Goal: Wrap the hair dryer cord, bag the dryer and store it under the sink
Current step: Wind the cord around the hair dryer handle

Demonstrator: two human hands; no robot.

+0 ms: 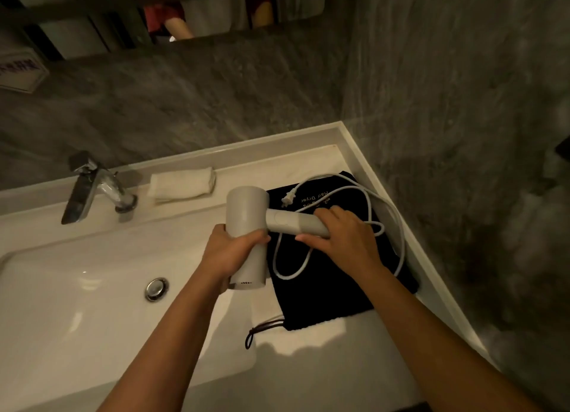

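Observation:
A white hair dryer [246,209] is held just above the counter, at the right of the sink. My left hand [229,251] grips its barrel from below. My right hand [342,236] is wrapped around its handle, which points right. The white cord [367,195] lies in loose loops on a black drawstring bag [327,291] spread flat on the counter. The plug [288,198] rests on the bag near the dryer's barrel. The bag's dark drawstring [262,330] trails off its near edge.
A white basin [77,303] with a chrome drain [156,288] fills the left side. A chrome faucet [92,186] stands behind it, with a folded white towel [182,185] beside it. Grey stone walls close the counter's back and right edges.

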